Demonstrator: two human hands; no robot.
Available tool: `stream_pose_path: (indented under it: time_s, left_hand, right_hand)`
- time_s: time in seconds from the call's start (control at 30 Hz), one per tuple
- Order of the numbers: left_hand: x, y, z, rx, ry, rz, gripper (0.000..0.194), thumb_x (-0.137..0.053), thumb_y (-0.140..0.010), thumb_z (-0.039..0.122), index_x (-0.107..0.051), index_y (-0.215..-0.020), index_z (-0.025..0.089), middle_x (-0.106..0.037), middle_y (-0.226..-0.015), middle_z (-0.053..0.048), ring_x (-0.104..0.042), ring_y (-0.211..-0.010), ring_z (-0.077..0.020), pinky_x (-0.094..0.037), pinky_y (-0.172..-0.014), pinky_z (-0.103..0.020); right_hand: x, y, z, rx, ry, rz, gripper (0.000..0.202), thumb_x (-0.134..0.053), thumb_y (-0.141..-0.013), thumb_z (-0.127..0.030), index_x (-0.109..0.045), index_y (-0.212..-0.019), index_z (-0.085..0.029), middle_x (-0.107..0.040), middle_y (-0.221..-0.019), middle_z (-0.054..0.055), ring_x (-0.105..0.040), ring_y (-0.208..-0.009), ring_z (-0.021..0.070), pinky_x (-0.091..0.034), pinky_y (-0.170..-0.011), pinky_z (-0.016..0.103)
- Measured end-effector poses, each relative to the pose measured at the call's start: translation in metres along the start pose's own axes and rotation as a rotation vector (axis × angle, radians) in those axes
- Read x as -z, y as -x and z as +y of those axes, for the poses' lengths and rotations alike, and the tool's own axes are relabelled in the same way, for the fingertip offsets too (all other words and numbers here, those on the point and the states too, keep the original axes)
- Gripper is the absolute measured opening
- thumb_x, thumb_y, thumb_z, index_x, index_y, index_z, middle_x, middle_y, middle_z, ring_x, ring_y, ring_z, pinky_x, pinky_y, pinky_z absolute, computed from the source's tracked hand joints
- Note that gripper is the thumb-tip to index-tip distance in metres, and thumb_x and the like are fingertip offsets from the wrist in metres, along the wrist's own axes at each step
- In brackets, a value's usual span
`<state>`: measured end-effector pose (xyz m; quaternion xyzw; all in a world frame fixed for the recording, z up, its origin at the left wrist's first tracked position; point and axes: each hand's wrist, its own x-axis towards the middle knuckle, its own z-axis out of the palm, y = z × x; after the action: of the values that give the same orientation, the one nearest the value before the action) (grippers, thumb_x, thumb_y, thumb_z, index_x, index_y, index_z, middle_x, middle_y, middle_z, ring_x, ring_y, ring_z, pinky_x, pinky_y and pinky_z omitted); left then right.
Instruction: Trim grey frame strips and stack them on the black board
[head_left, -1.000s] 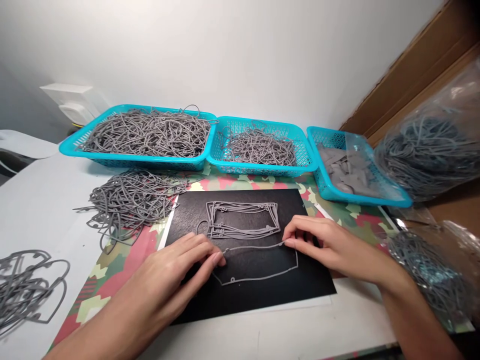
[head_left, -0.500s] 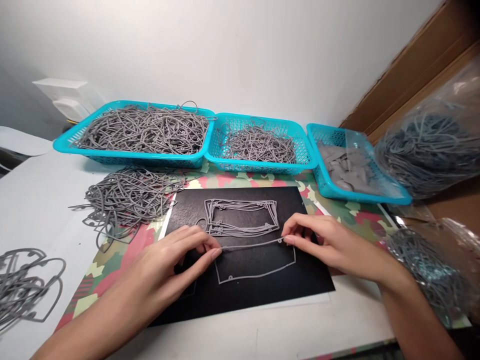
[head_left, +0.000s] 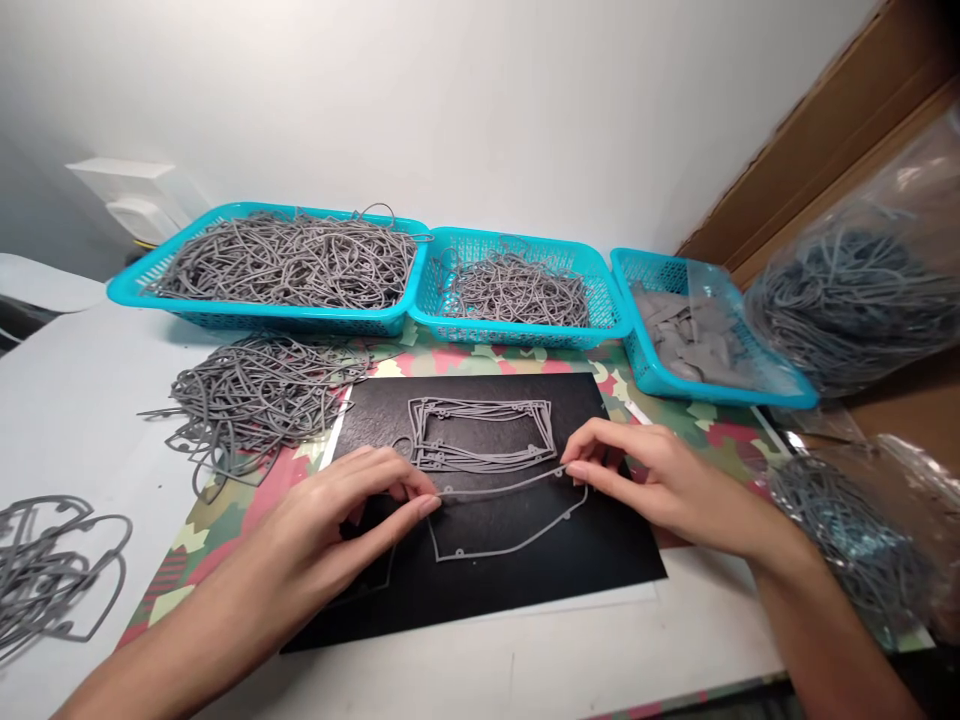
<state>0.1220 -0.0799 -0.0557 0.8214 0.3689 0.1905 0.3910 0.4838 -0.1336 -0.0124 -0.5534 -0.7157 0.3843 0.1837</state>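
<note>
Black mat [head_left: 540, 580]: lying on the patterned cloth [head_left: 176, 575], tilted a little to the view.
Gray loop [head_left: 515, 549]: spread over the front half of the mat in a rough four-sided shape, with small tabs along the strands; sagging slightly on the far side, between both hands; hard to tell whether touching the mat along that side.
Left hand [head_left: 367, 497]: reaching over the left part of the mat; clamped on the loop's far left end, with thumb and fingertips together.
Right hand [head_left: 667, 475]: reaching over the right edge of the mat; clamped on the loop's far right end between thumb and forefinger, with the other fingers curled behind.
Stack of loops [head_left: 487, 465]: resting on the back half of the mat, just beyond the held loop, layered into a rough rectangle.
Near heap [head_left: 259, 400]: tangled, left of the mat and partly on the cloth.
Outer heap [head_left: 52, 570]: farther left of the mat, on the white table [head_left: 60, 400].
Left basket [head_left: 300, 312] and middle basket [head_left: 517, 330]: behind the mat, filled with gray strands.
Right basket [head_left: 731, 393]: behind the mat's right corner, holding flat gray pieces.
Clear bags [head_left: 855, 300]: right of the mat, packed with strands.
</note>
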Motion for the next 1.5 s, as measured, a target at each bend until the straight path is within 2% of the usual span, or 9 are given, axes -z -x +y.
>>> stream_pose_path:
  time_s: [0.3,0.5,0.7,0.87,1.0,1.2,1.3,1.4,1.5]
  left_hand:
    - [-0.003,-0.001,0.003,0.054,-0.058,0.034,0.028,-0.070,-0.113,0.053,-0.077,-0.104,0.028,-0.079,-0.098,0.001,-0.064,-0.078,-0.0182,-0.051,-0.069,-0.027]
    - [-0.008,-0.001,0.001,0.115,0.019,0.077,0.036,-0.071,-0.111,0.062,-0.075,-0.103,0.027,-0.078,-0.089,0.001,-0.062,-0.068,-0.0162,-0.048,-0.061,-0.026]
    - [-0.002,-0.010,0.008,0.101,0.135,0.080,0.031,-0.070,-0.111,0.055,-0.075,-0.104,0.026,-0.082,-0.094,-0.001,-0.079,-0.083,-0.0196,-0.061,-0.070,-0.027]
    - [0.005,-0.020,0.012,0.125,0.268,0.092,0.031,-0.073,-0.109,0.055,-0.073,-0.103,0.025,-0.084,-0.084,-0.001,-0.083,-0.075,-0.0199,-0.068,-0.068,-0.027]
    - [0.016,-0.030,0.013,0.162,0.337,0.075,0.038,-0.076,-0.106,0.061,-0.072,-0.102,0.024,-0.083,-0.080,-0.001,-0.080,-0.068,-0.0186,-0.068,-0.062,-0.026]
    - [0.033,-0.054,0.009,0.175,0.299,0.065,0.043,-0.081,-0.098,0.064,-0.071,-0.097,0.023,-0.078,-0.075,0.000,-0.076,-0.064,-0.0191,-0.062,-0.055,-0.026]
    - [0.031,-0.063,0.001,0.122,0.226,0.098,0.039,-0.078,-0.100,0.060,-0.071,-0.095,0.023,-0.075,-0.075,0.001,-0.075,-0.065,-0.0188,-0.060,-0.058,-0.027]
    - [0.028,-0.067,-0.007,0.063,0.124,0.122,0.034,-0.073,-0.104,0.056,-0.072,-0.096,0.023,-0.073,-0.074,0.002,-0.071,-0.066,-0.0175,-0.057,-0.062,-0.027]
    - [0.025,-0.068,-0.014,0.044,0.041,0.162,0.033,-0.070,-0.106,0.056,-0.073,-0.097,0.023,-0.073,-0.078,0.001,-0.068,-0.068,-0.0171,-0.053,-0.063,-0.027]
  right_hand:
    - [0.001,0.000,0.000,-0.003,0.001,0.010,0.029,-0.064,-0.117,-0.050,-0.078,-0.110,-0.026,-0.078,-0.099,0.003,-0.070,-0.085,0.0203,-0.056,-0.074,0.030]
    - [-0.003,-0.002,0.003,-0.004,-0.050,0.037,0.029,-0.065,-0.117,-0.052,-0.077,-0.110,-0.026,-0.080,-0.105,0.004,-0.073,-0.091,0.0213,-0.059,-0.081,0.032]
    - [-0.015,-0.008,0.006,-0.071,-0.311,0.086,0.026,-0.072,-0.115,-0.050,-0.074,-0.111,-0.025,-0.077,-0.098,0.001,-0.078,-0.087,0.0179,-0.063,-0.081,0.029]
    - [-0.024,-0.016,0.011,-0.114,-0.552,0.132,0.033,-0.082,-0.108,-0.054,-0.072,-0.113,-0.023,-0.076,-0.086,-0.001,-0.079,-0.073,0.0168,-0.065,-0.070,0.028]
    - [-0.029,-0.025,0.014,-0.104,-0.641,0.176,0.041,-0.084,-0.105,-0.059,-0.072,-0.111,-0.021,-0.076,-0.086,0.000,-0.077,-0.065,0.0153,-0.065,-0.063,0.027]
    - [-0.042,-0.044,0.014,-0.086,-0.519,0.357,0.046,-0.080,-0.100,-0.066,-0.071,-0.101,-0.021,-0.072,-0.082,-0.001,-0.071,-0.060,0.0147,-0.060,-0.053,0.026]
    - [-0.047,-0.050,0.014,-0.072,-0.447,0.421,0.037,-0.077,-0.102,-0.059,-0.071,-0.100,-0.022,-0.068,-0.081,-0.001,-0.066,-0.063,0.0145,-0.051,-0.051,0.024]
    - [-0.049,-0.053,0.016,-0.052,-0.359,0.482,0.028,-0.075,-0.103,-0.050,-0.073,-0.099,-0.022,-0.066,-0.082,-0.001,-0.060,-0.068,0.0145,-0.045,-0.057,0.026]
    - [-0.049,-0.055,0.019,-0.046,-0.285,0.513,0.025,-0.072,-0.105,-0.047,-0.074,-0.099,-0.022,-0.063,-0.080,-0.002,-0.054,-0.065,0.0135,-0.040,-0.058,0.027]
